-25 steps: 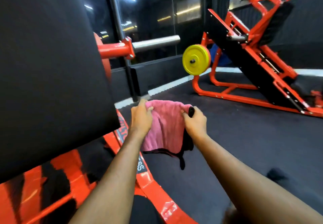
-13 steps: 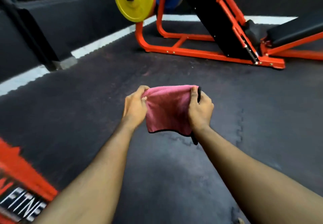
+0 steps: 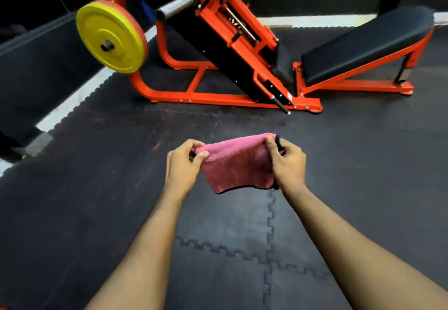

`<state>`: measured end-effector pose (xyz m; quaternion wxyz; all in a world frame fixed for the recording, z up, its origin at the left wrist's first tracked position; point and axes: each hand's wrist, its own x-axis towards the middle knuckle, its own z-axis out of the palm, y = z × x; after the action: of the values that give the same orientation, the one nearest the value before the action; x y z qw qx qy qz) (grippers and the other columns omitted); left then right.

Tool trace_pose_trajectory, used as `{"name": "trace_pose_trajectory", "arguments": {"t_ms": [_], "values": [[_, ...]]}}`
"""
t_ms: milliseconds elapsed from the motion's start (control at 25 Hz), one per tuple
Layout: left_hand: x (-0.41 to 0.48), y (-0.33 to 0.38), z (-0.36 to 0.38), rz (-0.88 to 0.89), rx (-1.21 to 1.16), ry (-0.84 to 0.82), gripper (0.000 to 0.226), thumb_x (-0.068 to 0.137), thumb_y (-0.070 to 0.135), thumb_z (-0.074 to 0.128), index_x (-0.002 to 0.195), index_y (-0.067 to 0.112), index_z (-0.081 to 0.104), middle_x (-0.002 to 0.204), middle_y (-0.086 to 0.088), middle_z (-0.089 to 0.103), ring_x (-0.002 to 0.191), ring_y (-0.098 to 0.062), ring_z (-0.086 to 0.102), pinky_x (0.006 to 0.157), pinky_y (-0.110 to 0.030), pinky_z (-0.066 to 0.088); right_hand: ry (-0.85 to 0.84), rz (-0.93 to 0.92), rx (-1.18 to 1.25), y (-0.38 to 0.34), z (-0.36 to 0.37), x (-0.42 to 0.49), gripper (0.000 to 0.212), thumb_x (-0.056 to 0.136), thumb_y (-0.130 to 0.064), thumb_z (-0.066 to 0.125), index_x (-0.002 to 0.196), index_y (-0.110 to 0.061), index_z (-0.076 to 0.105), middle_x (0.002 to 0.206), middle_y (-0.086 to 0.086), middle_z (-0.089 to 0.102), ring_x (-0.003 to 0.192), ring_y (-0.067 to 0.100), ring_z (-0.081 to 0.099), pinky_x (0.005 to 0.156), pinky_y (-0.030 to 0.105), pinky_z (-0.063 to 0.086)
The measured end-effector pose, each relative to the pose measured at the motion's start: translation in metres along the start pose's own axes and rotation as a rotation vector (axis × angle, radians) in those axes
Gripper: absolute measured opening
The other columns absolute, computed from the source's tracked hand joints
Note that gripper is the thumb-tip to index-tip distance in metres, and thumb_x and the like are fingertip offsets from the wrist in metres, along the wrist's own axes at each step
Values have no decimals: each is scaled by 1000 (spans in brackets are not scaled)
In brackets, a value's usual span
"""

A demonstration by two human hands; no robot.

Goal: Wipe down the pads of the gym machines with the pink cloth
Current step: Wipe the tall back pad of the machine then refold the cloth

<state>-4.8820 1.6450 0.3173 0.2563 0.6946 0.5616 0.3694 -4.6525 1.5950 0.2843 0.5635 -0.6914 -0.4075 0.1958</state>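
The pink cloth [image 3: 236,164], with a black edge, hangs folded between both hands above the floor mats. My left hand [image 3: 181,168] pinches its left top corner. My right hand [image 3: 287,162] grips the right top corner and the black trim. Ahead stands an orange leg-press machine [image 3: 232,41] with a long black back pad [image 3: 366,42] sloping up to the right, well beyond the cloth and apart from it.
A yellow weight plate [image 3: 110,41] hangs on the machine's left peg, and a steel bar sleeve [image 3: 177,7] sticks out above it. Black interlocking floor mats [image 3: 218,249] cover the ground. A white floor strip [image 3: 77,96] and a dark low wall run along the left.
The view has swung away from the large black pad at the left toward the leg-press, which is now closer. Both hands have kept hold of the cloth.
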Motion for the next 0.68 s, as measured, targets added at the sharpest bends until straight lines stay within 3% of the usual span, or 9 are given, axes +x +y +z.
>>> {"name": "trace_pose_trajectory", "arguments": {"t_ms": [160,360,520,600,680], "values": [[58,135,-30,56,-35,-105,22,77,10,82,96,16,73,84,0,73,79,-20,68,76,-34,56,24,43,16,-94,-85,66,55,92,-43,70,64,-4,43,57,1,39,55,11,34,54,39,34],[95,256,-51,180,10,-30,14,84,14,76,87,12,63,69,6,59,58,-4,47,61,-23,38,-54,18,35,-182,-181,115,29,75,-38,87,83,-17,68,67,-3,64,60,10,58,59,43,58],[108,322,-47,333,3,-21,12,92,13,65,93,11,53,92,-5,57,85,-23,53,75,-31,38,-104,-46,-77,-220,-246,131,39,66,-49,84,83,-18,68,77,6,68,68,10,58,75,49,58],[112,351,-37,407,-19,11,12,95,15,60,99,8,51,100,-10,53,96,-30,51,82,-35,37,-50,-60,-133,-235,-268,135,31,75,-43,80,83,-16,68,78,8,68,68,12,57,75,51,57],[118,382,-22,429,-95,-11,13,100,19,54,103,9,47,97,-12,57,93,-34,55,78,-40,39,74,-71,-167,-246,-290,139,19,87,-34,76,89,-15,72,76,4,71,69,14,63,75,47,56]]}}
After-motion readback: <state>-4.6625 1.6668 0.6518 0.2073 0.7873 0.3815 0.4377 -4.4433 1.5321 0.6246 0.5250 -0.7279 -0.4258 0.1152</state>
